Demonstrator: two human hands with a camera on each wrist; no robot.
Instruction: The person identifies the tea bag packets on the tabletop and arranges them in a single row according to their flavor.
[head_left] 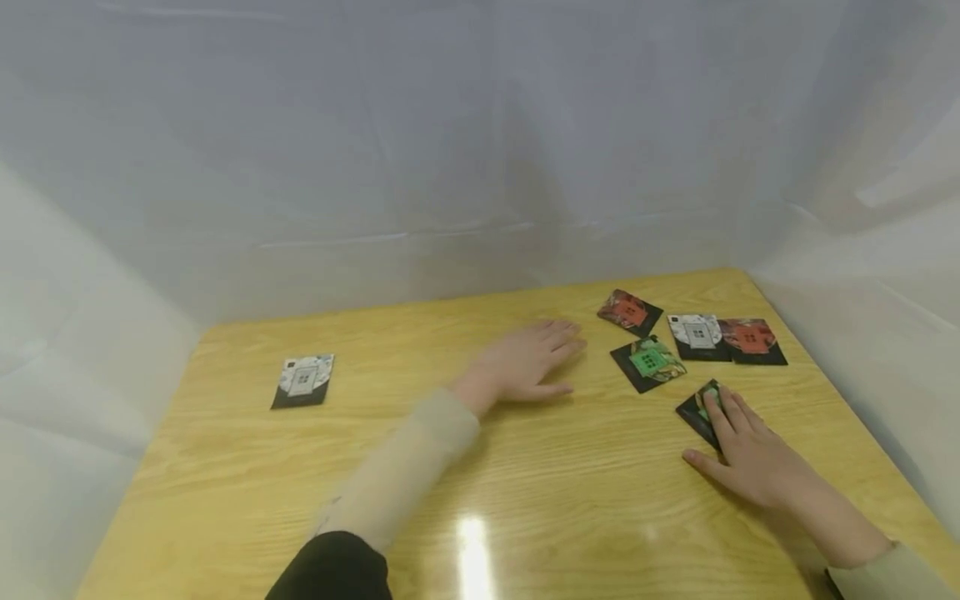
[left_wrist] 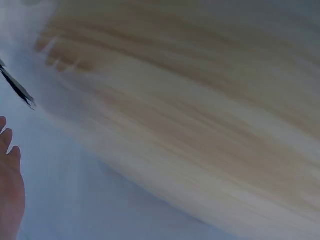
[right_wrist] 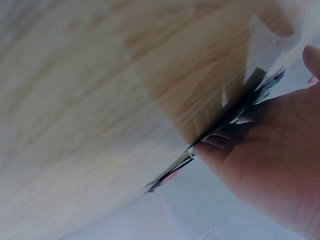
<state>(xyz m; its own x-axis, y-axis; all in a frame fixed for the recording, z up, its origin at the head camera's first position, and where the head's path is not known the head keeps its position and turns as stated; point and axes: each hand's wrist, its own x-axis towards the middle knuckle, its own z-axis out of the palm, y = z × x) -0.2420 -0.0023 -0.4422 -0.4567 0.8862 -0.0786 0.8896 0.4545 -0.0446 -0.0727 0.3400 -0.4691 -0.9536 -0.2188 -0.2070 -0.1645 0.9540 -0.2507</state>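
Fingers [head_left: 724,421] of right hand [head_left: 761,462] straight, resting on green packet [head_left: 694,419], lower right of head view. Left hand [head_left: 525,364] released, fingers spread, near centre. Four packets [head_left: 648,364] sit mid-right, lone white packet [head_left: 302,381] mid-left.

Under my right fingers [head_left: 722,419] a flat green-and-black packet [head_left: 696,417] lies askew on the tabletop [head_left: 405,358], partly covered. Just beyond it I see a second green packet [head_left: 648,364], also turned at an angle, and just past that a slanted red packet [head_left: 630,312]. To their right a white-and-black packet [head_left: 699,337] and another red packet [head_left: 753,342] lie against each other. Well off to my left lies a lone white packet [head_left: 303,380], its dark band toward me.
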